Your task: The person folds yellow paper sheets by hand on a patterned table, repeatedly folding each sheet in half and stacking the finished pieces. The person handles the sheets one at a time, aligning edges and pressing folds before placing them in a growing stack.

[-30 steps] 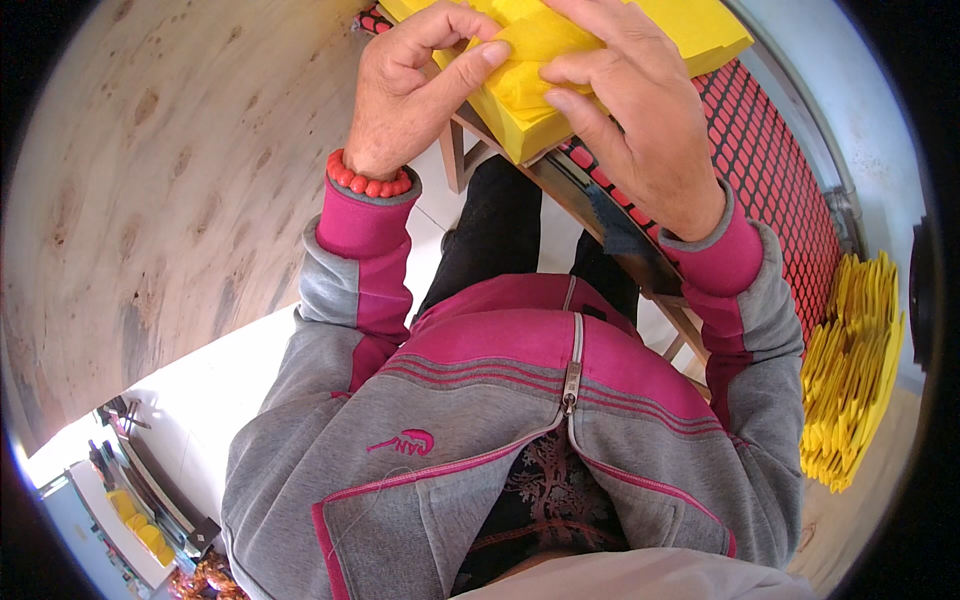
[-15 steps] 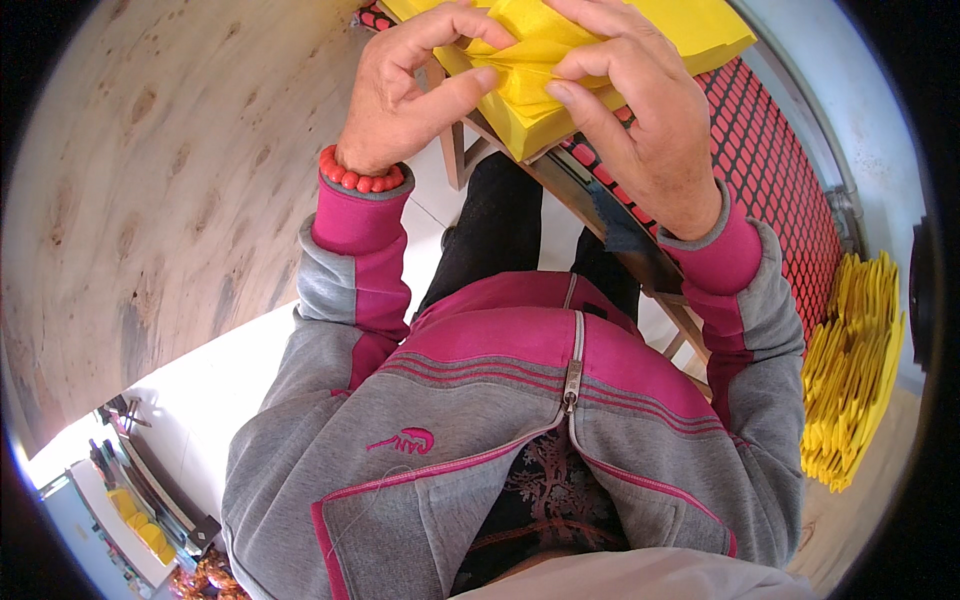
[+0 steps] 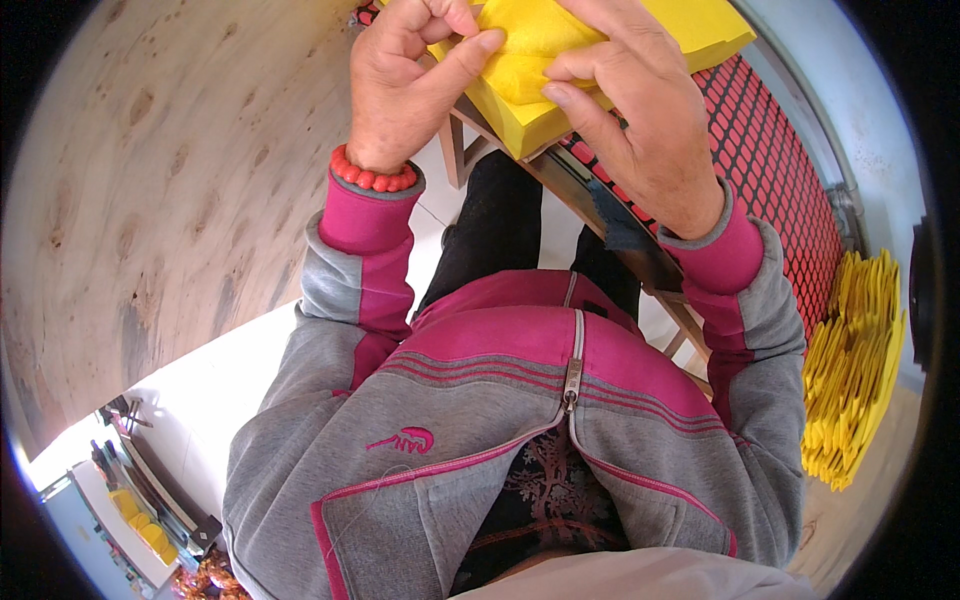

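A piece of soft yellow fabric (image 3: 535, 50), partly folded, is between my hands at the top of the view. It lies over a thick yellow stack (image 3: 525, 130) whose flat top stretches away to the right. My left hand (image 3: 405, 90), with a red bead bracelet at its wrist, has thumb and forefinger pinched at the fabric's left edge. At the fabric's lower right edge, my right hand (image 3: 650, 120) pinches with thumb and forefinger, its other fingers curving over the far side. The fabric's far edge is cut off by the frame.
A red and black patterned surface (image 3: 770, 150) runs along the right, beside a pale wall. Folded yellow pieces (image 3: 850, 370) are piled at the far right. A wooden board (image 3: 180, 200) fills the left. Under the stack stands a wooden frame (image 3: 455, 150).
My left hand has moved slightly right and up, its fingers drawn together. The fabric looks flatter, with fewer creases. My right hand has barely shifted.
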`<action>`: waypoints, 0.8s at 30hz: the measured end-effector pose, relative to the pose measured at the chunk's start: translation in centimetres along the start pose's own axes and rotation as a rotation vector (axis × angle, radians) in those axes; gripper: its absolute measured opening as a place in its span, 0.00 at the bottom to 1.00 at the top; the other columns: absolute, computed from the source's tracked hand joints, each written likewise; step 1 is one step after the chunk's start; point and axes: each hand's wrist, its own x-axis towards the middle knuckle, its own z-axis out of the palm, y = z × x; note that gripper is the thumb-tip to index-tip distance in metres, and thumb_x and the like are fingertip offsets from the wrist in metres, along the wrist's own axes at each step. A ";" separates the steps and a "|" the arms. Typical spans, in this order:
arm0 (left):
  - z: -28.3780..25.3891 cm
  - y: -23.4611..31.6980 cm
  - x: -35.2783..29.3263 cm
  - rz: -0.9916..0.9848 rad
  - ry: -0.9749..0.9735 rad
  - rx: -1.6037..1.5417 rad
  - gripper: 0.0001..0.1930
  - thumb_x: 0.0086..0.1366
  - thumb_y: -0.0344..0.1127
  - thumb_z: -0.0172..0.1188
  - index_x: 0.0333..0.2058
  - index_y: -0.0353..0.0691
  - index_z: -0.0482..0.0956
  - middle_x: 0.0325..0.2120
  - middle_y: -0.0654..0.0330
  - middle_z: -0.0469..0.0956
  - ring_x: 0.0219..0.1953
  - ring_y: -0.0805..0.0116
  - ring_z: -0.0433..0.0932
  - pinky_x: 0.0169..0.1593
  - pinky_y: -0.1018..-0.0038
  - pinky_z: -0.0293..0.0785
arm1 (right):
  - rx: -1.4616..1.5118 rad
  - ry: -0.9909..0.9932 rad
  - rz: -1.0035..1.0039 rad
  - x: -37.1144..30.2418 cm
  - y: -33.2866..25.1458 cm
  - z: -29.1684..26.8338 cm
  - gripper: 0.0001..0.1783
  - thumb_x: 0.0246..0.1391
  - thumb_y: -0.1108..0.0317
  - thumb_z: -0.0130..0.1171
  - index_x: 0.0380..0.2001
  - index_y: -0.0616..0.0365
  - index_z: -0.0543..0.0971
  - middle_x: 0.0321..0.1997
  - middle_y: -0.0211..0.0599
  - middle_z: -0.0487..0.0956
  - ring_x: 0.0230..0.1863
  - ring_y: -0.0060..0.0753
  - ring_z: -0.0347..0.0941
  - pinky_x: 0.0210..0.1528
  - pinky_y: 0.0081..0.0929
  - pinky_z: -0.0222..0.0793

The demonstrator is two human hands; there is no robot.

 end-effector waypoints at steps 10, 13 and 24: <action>-2.1 1.6 0.4 0.109 -0.257 0.313 0.10 0.62 0.19 0.63 0.43 0.34 0.81 0.39 0.61 0.82 0.42 0.70 0.79 0.49 0.76 0.73 | 0.140 0.057 0.053 -0.1 0.0 0.2 0.11 0.48 0.74 0.72 0.32 0.59 0.78 0.57 0.55 0.80 0.62 0.61 0.74 0.63 0.47 0.71; -1.3 1.9 -0.2 0.053 -0.165 0.425 0.08 0.64 0.20 0.63 0.41 0.34 0.80 0.38 0.63 0.81 0.41 0.73 0.78 0.47 0.77 0.73 | 0.139 0.051 0.065 0.0 -0.1 0.1 0.12 0.47 0.74 0.72 0.32 0.60 0.78 0.57 0.55 0.80 0.61 0.61 0.75 0.62 0.46 0.72; -0.5 -0.2 -0.4 -0.082 0.014 -0.087 0.05 0.67 0.23 0.63 0.40 0.36 0.79 0.38 0.64 0.80 0.40 0.75 0.78 0.46 0.77 0.74 | 0.058 0.031 0.008 0.0 -0.1 0.4 0.10 0.48 0.72 0.71 0.32 0.58 0.80 0.59 0.54 0.79 0.62 0.60 0.73 0.65 0.49 0.67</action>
